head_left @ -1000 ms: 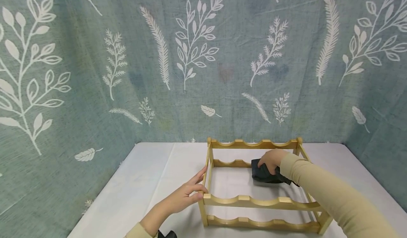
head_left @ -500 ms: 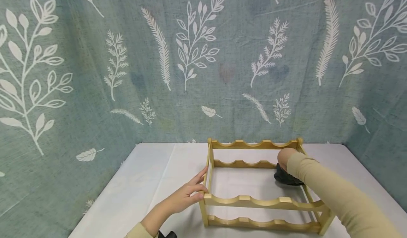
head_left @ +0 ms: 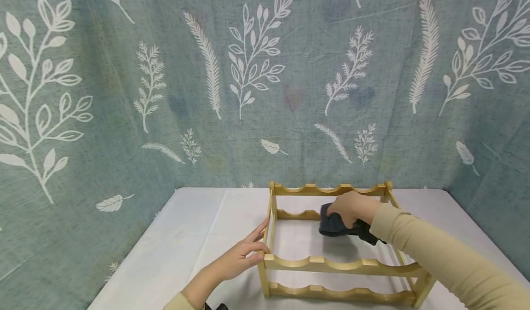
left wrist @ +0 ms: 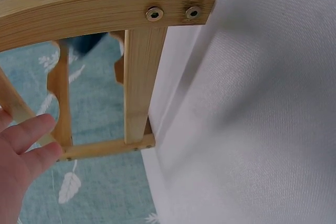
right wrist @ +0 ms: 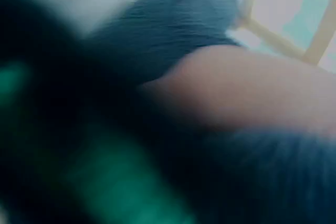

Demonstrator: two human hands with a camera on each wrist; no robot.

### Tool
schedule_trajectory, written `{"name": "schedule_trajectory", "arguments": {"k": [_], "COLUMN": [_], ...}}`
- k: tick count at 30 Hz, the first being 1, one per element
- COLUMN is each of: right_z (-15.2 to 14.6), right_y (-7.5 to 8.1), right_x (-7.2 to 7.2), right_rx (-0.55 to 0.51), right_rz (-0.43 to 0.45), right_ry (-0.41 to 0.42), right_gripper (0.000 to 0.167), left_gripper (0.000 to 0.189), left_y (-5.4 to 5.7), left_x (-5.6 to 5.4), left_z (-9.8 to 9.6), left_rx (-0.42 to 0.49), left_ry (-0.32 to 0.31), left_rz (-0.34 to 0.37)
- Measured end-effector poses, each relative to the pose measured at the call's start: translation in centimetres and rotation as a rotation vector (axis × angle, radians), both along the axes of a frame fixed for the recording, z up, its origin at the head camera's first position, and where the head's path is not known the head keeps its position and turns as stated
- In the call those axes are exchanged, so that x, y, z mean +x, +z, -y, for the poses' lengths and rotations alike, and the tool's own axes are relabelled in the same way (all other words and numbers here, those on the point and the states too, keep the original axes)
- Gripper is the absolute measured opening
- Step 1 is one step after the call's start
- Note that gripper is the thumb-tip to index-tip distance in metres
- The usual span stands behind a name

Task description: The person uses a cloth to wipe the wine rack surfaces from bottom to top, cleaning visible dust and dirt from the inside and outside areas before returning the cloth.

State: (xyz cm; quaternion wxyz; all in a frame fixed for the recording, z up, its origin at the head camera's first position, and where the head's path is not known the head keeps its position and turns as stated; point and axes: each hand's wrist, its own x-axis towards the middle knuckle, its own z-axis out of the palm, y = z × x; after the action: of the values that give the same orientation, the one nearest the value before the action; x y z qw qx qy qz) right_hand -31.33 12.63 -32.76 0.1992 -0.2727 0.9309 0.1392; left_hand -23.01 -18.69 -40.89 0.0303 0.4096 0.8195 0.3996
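Note:
A pale wooden rack [head_left: 319, 265] with scalloped rails stands on the white table. Fingers spread, my left hand [head_left: 240, 257] rests against its left side at the front corner. In the left wrist view the fingertips of that left hand [left wrist: 23, 156] touch a side bar of the rack [left wrist: 79, 6]. My right hand [head_left: 356, 206] reaches inside the frame and grips a folded dark navy cloth [head_left: 329, 225] from above, over the table. The right wrist view is blurred, showing the ribbed dark cloth [right wrist: 163, 30] bunched around the fingers.
The white table [head_left: 198, 236] runs back to a teal curtain [head_left: 248, 144] with white leaf prints. Curtain also flanks the table on both sides. The rack's front rails and right end lie near my right sleeve [head_left: 447, 259].
My right hand has swung to the right end of the rack and back toward the middle with the cloth in its grip. The left hand and rack hold still.

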Motion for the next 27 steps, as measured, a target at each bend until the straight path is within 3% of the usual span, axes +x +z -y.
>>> {"name": "schedule_trajectory", "arguments": {"k": [6,11,15,18,27], "right_z": [4.5,6.9,7.2,6.7,2.6], "right_y": [-0.7,-1.9,-2.7,-2.7,-1.5], "right_x": [0.0,-0.7,-1.4,-1.7,-1.2], "right_rx": [-0.161,-0.253,-0.273,-0.275,-0.353], "right_rz": [-0.293,-0.460,-0.554,-0.554,-0.393], "right_ry": [0.210,0.288,0.301,0.274,0.162], "right_gripper": [0.056,0.053,0.045,0.048,0.054], "left_gripper": [0.022,0.025,0.025,0.024,0.020], "left_y": [0.0,-0.1,0.0,0.1,0.0], "left_x": [0.0,0.1,0.2,0.1,0.1], "left_z": [0.1,0.0,-0.1,-0.2,-0.2], "left_rx": [0.005,0.005,0.007,0.010,0.006], "left_ry": [0.010,-0.001,-0.001,0.003,0.010], "left_rz": [-0.019,-0.012,-0.012,-0.026,-0.021]}}
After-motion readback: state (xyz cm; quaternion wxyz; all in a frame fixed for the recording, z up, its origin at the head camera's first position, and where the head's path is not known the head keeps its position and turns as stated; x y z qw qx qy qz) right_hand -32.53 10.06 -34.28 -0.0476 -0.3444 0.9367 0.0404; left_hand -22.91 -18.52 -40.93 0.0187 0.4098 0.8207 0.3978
